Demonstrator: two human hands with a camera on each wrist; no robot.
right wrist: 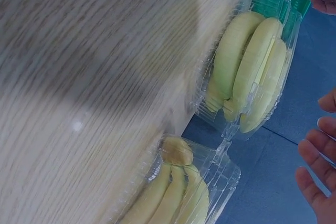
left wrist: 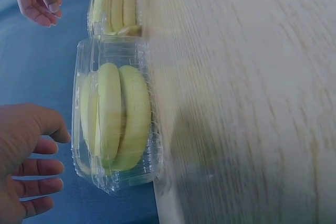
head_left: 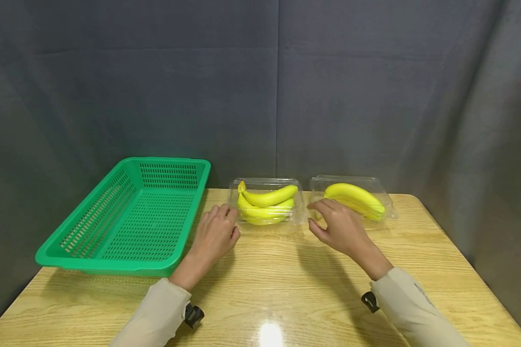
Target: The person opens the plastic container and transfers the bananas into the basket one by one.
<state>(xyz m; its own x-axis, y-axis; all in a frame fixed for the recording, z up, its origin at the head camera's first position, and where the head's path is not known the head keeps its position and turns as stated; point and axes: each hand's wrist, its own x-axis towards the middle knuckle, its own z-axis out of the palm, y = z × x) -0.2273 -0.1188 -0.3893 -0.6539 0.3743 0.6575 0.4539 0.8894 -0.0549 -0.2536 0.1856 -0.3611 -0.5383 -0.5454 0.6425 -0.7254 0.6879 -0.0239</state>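
Two clear plastic clamshell boxes stand side by side at the back of the table, each with yellow bananas inside. In the head view the left box [head_left: 299, 219] holds a bunch of bananas [head_left: 269, 197], and the right box [head_left: 379, 185] holds another bunch [head_left: 356, 196]. My left hand [head_left: 217, 230] hovers by the left box's near left side, its fingers loosely bent and holding nothing. Near the right box's front left corner is my right hand [head_left: 340, 225], thumb and fingers apart. The right wrist view shows a gap between the right hand's fingers [right wrist: 317, 153] and the boxes.
A green perforated plastic basket [head_left: 184, 241] stands on the left of the wooden table [head_left: 269, 279], beside my left hand. Behind the table hangs a dark grey curtain [head_left: 243, 96]. The table's right edge lies beyond the right box.
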